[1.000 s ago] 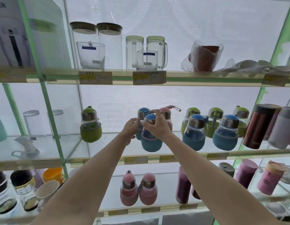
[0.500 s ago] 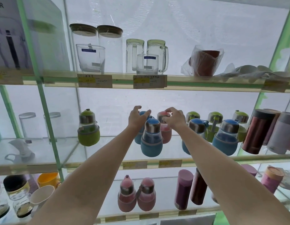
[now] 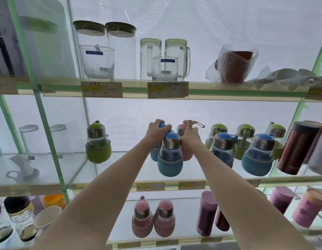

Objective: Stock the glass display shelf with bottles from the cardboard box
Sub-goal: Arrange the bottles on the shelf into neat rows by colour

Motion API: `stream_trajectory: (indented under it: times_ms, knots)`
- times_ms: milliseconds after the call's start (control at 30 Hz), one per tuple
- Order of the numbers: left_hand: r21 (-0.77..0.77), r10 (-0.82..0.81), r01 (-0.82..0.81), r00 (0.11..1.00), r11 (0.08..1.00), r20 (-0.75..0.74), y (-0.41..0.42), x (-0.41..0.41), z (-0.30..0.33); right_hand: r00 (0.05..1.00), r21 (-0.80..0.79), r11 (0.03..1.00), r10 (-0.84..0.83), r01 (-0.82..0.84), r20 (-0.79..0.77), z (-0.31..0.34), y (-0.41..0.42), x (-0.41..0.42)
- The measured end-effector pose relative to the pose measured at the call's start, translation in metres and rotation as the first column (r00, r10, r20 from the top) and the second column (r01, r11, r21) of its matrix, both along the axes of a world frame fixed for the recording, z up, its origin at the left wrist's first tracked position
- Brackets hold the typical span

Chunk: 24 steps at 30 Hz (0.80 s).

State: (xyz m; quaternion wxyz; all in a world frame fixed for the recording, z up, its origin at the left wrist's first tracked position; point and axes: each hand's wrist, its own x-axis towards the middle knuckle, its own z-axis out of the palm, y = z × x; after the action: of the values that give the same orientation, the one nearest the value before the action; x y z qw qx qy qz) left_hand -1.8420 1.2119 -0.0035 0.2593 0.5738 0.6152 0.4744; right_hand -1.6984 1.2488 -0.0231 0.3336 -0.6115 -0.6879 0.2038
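While both arms reach up to the middle glass shelf [image 3: 109, 184], the left hand [image 3: 155, 131] has its fingers curled over the cap of a blue bottle in the back row [image 3: 154, 152], and the right hand [image 3: 190, 136] grips the neck of a pink bottle [image 3: 187, 154] beside it — its wrist strap sticks out to the right. Both bottles stand on the shelf behind another blue bottle at the front [image 3: 170, 156], which sits right between the two wrists and isn't held by either.

Further right on the same shelf are two more blue bottles [image 3: 257, 156] in front of a row of green ones [image 3: 216, 130], then some dark red and grey flasks [image 3: 295, 148] leaning at the far end. One lone green bottle [image 3: 98, 143] stands well off to the left.

Shelf above has glass jars and mugs [image 3: 163, 58] — shelf below has two pink bottles [image 3: 153, 221] touching each other and a few purple tumblers [image 3: 206, 213].
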Motion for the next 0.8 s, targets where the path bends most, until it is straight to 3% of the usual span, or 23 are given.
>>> stream_trajectory:
  times_ms: [167,300,467,800]
  knots:
    - [0.063,0.103,-0.093,0.980,0.994,-0.169,-0.014,0.000,0.013,0.999,-0.026,0.998,0.053,-0.053,0.003,-0.001,-0.001,0.006]
    - [-0.025,0.037,-0.043,0.976,0.999,-0.215,-0.026,0.010,0.020,0.988,0.003,0.993,0.113,-0.114,0.102,0.006,-0.007,0.020]
    - [-0.003,0.017,-0.020,0.886,1.000,-0.464,-0.039,0.021,0.008,0.978,0.044,0.984,0.167,-0.174,0.122,0.012,-0.018,0.026]
    - [0.173,0.081,-0.011,0.912,0.985,-0.401,-0.063,0.030,-0.003,0.966,0.057,0.970,0.228,-0.236,0.121,0.014,-0.039,0.043]
